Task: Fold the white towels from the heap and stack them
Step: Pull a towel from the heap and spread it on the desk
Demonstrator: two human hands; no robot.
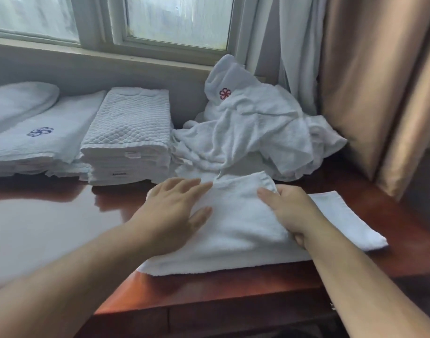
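Observation:
A white towel (pixel 235 237) lies partly folded on the reddish wooden table (pixel 50 215), one end reaching out to the right. My left hand (pixel 175 211) presses flat on its left part with straight fingers. My right hand (pixel 289 211) grips a fold of the towel near its far edge, fingers curled under the cloth. Behind them the heap of unfolded white towels (pixel 253 135) slumps against the wall, one showing a red flower emblem. A stack of folded quilted white towels (pixel 128 140) stands to the left of the heap.
Further left lie flat folded white linens (pixel 38 137) with a blue flower emblem. A window sill (pixel 111 57) runs along the back, white and tan curtains (pixel 355 81) hang at the right. The table's front edge (pixel 209 306) is near me.

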